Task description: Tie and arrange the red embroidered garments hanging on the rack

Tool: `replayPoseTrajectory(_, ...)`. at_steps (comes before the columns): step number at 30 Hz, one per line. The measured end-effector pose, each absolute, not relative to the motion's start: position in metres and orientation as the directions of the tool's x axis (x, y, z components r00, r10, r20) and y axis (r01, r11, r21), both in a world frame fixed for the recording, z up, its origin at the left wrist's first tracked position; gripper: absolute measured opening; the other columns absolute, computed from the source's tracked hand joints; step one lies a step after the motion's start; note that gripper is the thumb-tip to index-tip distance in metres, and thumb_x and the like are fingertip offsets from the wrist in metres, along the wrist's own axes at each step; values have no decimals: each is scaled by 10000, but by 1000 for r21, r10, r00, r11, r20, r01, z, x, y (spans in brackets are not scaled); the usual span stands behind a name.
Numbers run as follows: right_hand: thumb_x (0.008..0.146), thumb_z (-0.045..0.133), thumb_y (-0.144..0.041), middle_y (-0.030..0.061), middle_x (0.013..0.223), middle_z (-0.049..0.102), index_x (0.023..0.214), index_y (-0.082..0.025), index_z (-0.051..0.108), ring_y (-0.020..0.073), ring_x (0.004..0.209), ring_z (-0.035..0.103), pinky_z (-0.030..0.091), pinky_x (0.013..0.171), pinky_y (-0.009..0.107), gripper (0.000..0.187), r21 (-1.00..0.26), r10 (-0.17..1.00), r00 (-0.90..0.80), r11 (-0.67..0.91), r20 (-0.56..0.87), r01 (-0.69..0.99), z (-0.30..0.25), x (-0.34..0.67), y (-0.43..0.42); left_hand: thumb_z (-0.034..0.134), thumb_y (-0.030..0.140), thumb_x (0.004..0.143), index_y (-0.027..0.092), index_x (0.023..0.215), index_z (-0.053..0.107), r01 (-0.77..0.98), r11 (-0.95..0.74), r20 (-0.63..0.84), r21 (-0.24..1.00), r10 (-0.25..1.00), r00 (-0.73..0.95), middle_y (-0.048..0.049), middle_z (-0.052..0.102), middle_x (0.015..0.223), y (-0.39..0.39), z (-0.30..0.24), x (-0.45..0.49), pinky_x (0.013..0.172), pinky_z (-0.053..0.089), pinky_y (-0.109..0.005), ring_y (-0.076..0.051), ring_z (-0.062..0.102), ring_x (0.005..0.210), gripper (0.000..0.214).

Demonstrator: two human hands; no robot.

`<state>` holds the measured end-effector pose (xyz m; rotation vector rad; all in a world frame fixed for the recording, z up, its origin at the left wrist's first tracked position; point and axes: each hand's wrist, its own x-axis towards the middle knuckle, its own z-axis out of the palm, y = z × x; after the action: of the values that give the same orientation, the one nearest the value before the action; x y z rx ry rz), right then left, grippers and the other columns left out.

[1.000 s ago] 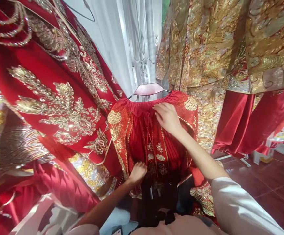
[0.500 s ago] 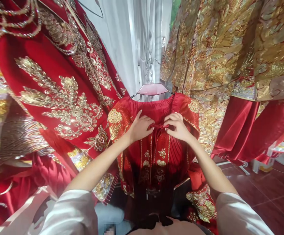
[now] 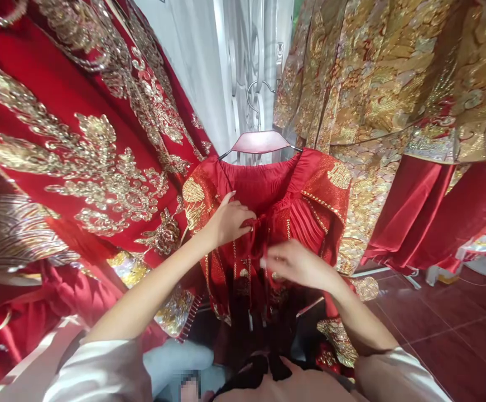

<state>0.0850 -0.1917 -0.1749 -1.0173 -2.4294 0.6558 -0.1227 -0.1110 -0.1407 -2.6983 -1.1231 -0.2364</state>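
A red skirt (image 3: 263,190) with gold embroidery hangs in front of me from a pink hanger (image 3: 259,142). At the skirt's waist my left hand (image 3: 230,219) is closed on the red tie cord (image 3: 254,226), pinching it where it is knotted. My right hand (image 3: 295,262) is lower and nearer to me, blurred by motion, fingers curled at the cord's hanging end in front of the pleats. Whether it grips the cord I cannot make out.
A red robe with gold embroidery (image 3: 79,162) hangs close on the left. Gold brocade garments (image 3: 393,84) with red satin lining hang on the right. White curtains (image 3: 209,72) lie behind the hanger. Red floor tiles (image 3: 456,335) show at the lower right.
My left hand rose from the skirt's lower part to the waist cord. My right hand came down from the waistband, pinched the cord beside the left, then pulled down and toward me.
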Motion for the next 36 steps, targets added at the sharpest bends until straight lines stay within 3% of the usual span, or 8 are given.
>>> replayPoseTrajectory(2, 916, 452, -333, 49, 605, 596, 661, -148, 588, 132, 560, 548, 338, 550, 235, 344, -478, 902, -367, 431, 226, 765, -185, 73, -177, 598, 239, 817, 230, 985, 683, 690, -712, 219, -131, 658, 720, -6, 686, 932, -112, -140, -121, 1125, 135, -496, -208, 578, 980, 189)
replayPoseTrajectory(4, 930, 421, -332, 75, 674, 643, 722, -143, 616, 150, 588, 586, 373, 598, 250, 342, -507, 928, -274, 367, 251, 780, -194, 63, -166, 580, 232, 829, 237, 979, 684, 673, -733, 219, -104, 643, 734, 0, 675, 922, -114, -139, -122, 1129, 123, -495, -200, 566, 979, 183)
replayPoseTrajectory(9, 879, 498, -332, 75, 759, 695, 809, -145, 650, 136, 525, 582, 410, 549, 240, 251, -783, 922, -117, 376, 369, 496, -209, 46, -150, 558, 190, 829, 244, 949, 691, 640, -768, 228, -30, 618, 752, 3, 661, 898, -115, -140, -125, 1132, 118, -515, -191, 554, 978, 187)
replayPoseTrajectory(13, 831, 540, -345, 38, 655, 668, 726, -158, 639, 120, 499, 539, 404, 523, 231, 237, -861, 908, 7, 394, 418, 321, -213, 38, -145, 574, 202, 826, 250, 923, 690, 619, -786, 260, 16, 601, 756, 12, 669, 886, -116, -142, -126, 1124, 152, -513, -182, 565, 954, 159)
replayPoseTrajectory(20, 835, 504, -370, -36, 485, 433, 553, -183, 465, 83, 455, 362, 286, 494, 218, 341, -838, 917, -61, 386, 394, 386, -258, 39, -158, 520, 127, 833, 240, 883, 687, 666, -728, 416, -164, 561, 716, 8, 675, 863, -139, -143, -134, 1072, 207, -472, -178, 574, 881, 208)
replayPoseTrajectory(25, 820, 514, -200, -3, 554, 515, 554, -178, 480, 111, 530, 474, 288, 534, 221, 268, -699, 993, -98, 111, 59, 706, -336, 52, -173, 442, 171, 904, 237, 841, 665, 704, -664, 559, -252, 494, 666, -5, 688, 828, -151, -143, -158, 932, 249, -456, -172, 574, 778, 242)
replayPoseTrajectory(29, 729, 591, -93, 11, 579, 577, 521, -167, 534, 132, 595, 549, 310, 559, 220, 228, -598, 983, -155, 65, -100, 799, -357, 80, -181, 456, 240, 915, 257, 913, 651, 765, -570, 696, -300, 418, 584, -19, 701, 872, -153, -127, -181, 867, 260, -445, -195, 586, 796, 195)
replayPoseTrajectory(36, 858, 488, -336, 8, 585, 605, 738, -174, 652, 113, 489, 500, 356, 517, 217, 260, -821, 970, -100, 242, 224, 517, -289, 67, -181, 433, 235, 913, 283, 934, 660, 749, -616, 664, -244, 456, 592, -8, 690, 852, -161, -125, -174, 853, 266, -449, -198, 595, 786, 232)
